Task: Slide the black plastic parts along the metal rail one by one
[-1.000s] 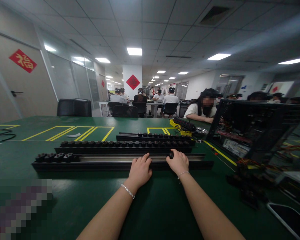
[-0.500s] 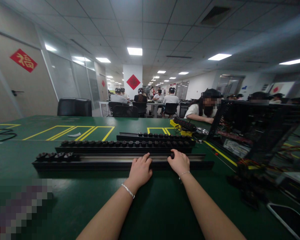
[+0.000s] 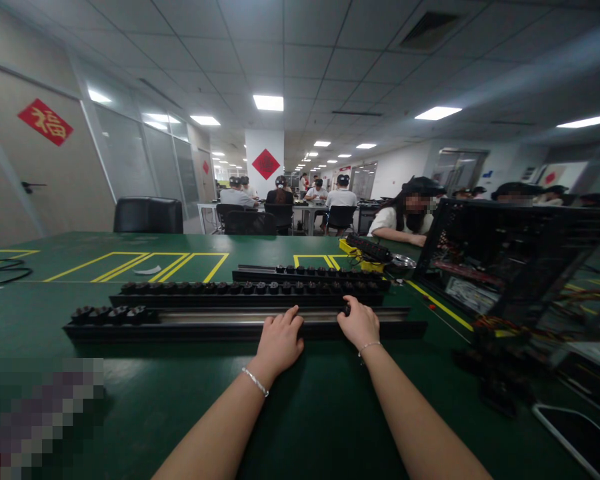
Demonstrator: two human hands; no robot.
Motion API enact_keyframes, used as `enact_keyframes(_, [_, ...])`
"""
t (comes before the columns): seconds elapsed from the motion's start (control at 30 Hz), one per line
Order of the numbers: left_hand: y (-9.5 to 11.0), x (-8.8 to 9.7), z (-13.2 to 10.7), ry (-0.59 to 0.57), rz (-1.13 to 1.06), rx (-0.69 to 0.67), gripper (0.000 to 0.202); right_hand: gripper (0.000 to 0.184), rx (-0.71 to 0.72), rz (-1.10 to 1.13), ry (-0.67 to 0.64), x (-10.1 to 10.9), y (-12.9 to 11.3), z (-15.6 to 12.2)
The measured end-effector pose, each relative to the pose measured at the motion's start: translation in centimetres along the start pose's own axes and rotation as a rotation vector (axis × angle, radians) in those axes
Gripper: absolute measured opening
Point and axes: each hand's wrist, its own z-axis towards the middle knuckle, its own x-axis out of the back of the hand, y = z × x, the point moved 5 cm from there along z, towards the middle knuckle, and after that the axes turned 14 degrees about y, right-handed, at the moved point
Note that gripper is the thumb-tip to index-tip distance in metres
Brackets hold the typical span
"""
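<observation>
On the desk [image 3: 155, 413], our left hand [image 3: 279, 340] and right hand [image 3: 360, 325] are at the front rail [image 3: 205, 333], sockets [image 3: 100, 315] in it left of both; beyond lie a second rail [image 3: 240, 300], then a third rail [image 3: 255, 273]; rightward, a case [image 3: 505, 253].

Ceiling lights [image 3: 269, 103] glow above a dim scene, edges stretched.
</observation>
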Motion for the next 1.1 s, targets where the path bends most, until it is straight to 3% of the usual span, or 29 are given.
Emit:
enact_keyframes(0.33, [0.1,0.1,0.0,-0.023,-0.005,0.022,0.040,0.045,-0.007,-0.030,0.059,0.1,0.7,0.0])
enact_keyframes(0.73, [-0.1,0.0,0.0,0.016,-0.015,-0.005,0.038,0.049,-0.034,-0.016,0.000,0.3,1.2,0.4])
enact_keyframes(1.1, [-0.2,-0.3,0.0,0.003,0.007,-0.010,0.040,0.049,-0.037,-0.025,0.029,0.4,1.3,0.2])
